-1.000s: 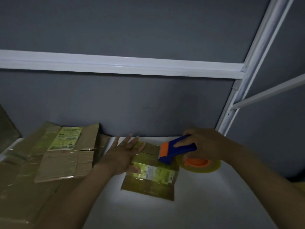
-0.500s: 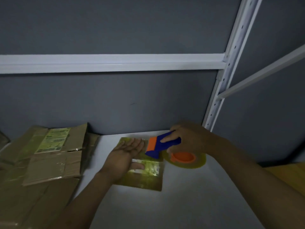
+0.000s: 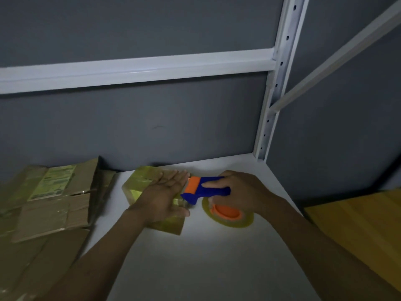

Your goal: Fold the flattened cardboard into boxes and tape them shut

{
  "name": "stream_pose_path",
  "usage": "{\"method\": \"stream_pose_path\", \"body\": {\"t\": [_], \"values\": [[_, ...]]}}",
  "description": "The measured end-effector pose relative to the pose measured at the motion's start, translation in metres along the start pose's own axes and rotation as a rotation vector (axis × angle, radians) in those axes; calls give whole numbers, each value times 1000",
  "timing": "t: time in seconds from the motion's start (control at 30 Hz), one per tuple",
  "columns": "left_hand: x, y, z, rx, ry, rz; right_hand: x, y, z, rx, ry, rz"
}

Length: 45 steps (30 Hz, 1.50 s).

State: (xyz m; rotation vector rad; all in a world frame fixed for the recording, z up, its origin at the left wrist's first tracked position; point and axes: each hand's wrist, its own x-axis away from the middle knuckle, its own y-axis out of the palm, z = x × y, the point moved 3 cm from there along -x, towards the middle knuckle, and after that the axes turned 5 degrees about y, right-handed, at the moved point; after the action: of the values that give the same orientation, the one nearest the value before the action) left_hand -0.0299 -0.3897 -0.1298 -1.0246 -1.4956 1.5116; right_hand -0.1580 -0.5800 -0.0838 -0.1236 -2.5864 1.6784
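Where white shelf meets grey wall, spread left hand presses box; right hand grips dispenser.

Person, two arms in view, dim light. Left hand: bare, seen from the back, four slim fingers and a thumb, knuckle lines faint. Left forearm: bare all the way to the frame's bottom edge, slender, mostly in shadow. Right hand: bare, back and knuckles showing, wrist bone just visible. Right forearm: bare to the frame's lower right corner, upper side catching a little light, underside dark. Wrists uncovered on both sides. Nails and fine marks too dim to make out.
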Motion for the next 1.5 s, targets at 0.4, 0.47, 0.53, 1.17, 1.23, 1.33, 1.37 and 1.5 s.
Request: {"method": "stream_pose_path", "body": {"t": [0.4,0.47,0.53,1.17,1.23,1.33,1.37,1.5], "values": [[-1,2,-12,-51,-60,-69,28,-20,30,83,61,-67],[-1,1,-12,-27,-71,-78,31,-21,30,86,52,-88],[-1,2,-14,-22,-76,-92,35,-24,29,78,47,-113],[5,2,1,52,-230,-31,-6,-1,-3,199,280,-2],[12,2,5,13,-261,-50,5,-15,9,51,325,-7],[13,-4,7,-46,-282,-64,32,-27,32,-441,412,72],[12,-7,7,-61,-271,-75,38,-26,41,-687,442,89],[10,-11,8,-54,-220,-139,47,-10,60,-1024,580,22]]}}
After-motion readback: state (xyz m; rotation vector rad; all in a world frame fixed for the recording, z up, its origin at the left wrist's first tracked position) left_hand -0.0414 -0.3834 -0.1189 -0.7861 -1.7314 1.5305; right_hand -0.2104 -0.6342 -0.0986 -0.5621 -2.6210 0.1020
